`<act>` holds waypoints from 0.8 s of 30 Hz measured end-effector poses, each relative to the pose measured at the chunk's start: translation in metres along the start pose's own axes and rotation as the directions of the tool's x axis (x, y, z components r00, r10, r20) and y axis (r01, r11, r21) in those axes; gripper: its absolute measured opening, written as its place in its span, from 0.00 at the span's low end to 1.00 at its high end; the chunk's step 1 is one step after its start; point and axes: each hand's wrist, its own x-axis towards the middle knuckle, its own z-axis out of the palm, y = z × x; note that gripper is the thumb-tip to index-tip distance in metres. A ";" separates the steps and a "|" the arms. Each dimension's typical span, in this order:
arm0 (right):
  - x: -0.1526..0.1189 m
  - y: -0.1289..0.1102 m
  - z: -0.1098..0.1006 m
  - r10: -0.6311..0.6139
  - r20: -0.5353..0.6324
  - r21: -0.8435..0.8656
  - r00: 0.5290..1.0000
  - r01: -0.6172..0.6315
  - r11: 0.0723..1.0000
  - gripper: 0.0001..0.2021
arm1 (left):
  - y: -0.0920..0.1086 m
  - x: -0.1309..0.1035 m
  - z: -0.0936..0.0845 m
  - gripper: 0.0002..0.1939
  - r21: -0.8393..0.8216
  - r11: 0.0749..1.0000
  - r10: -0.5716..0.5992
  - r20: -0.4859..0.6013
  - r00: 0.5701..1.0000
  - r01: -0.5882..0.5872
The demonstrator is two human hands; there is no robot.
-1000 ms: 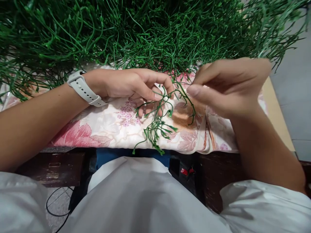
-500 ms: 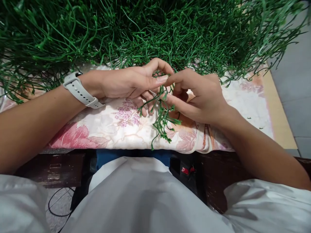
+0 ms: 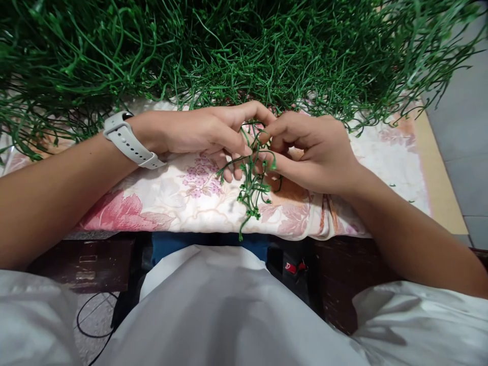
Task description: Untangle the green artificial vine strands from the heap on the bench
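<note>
A small sprig of thin green artificial stems (image 3: 251,190) hangs between my hands above the floral cloth (image 3: 183,208), its tips pointing toward me. My left hand (image 3: 213,132), with a white watch strap (image 3: 131,145) on the wrist, pinches the sprig's upper part between thumb and forefinger, its other fingers curled beneath. Thumb and fingers of my right hand (image 3: 305,150) close on the same stems from the other side. The fingertips of both hands nearly meet. Just where the stems join is hidden by my fingers.
A thick heap of green artificial stems (image 3: 229,51) covers the far side of the table. The board's tan edge (image 3: 442,168) shows at the right, beside a tiled surface (image 3: 473,188). A dark cable (image 3: 89,333) lies below at the left.
My left thumb has bent and moved down toward me along the stems. The sprig has shifted, and its hanging tips are bunched a little farther left. My right hand stays nearly in place.
</note>
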 end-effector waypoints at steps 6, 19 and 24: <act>0.001 0.001 -0.003 0.007 0.090 0.017 0.996 -0.009 1.000 0.17 | 0.001 0.003 0.004 0.15 0.029 0.999 -0.019 -0.011 1.000 0.019; 0.001 0.005 0.001 -0.036 0.251 0.538 0.967 -0.109 0.836 0.09 | 0.007 0.005 0.021 0.07 0.284 0.959 0.075 -0.158 0.985 -0.028; 0.003 0.005 0.000 -0.045 0.323 0.592 0.945 -0.165 0.789 0.10 | 0.004 0.006 0.017 0.07 0.302 0.951 0.108 -0.125 0.986 -0.066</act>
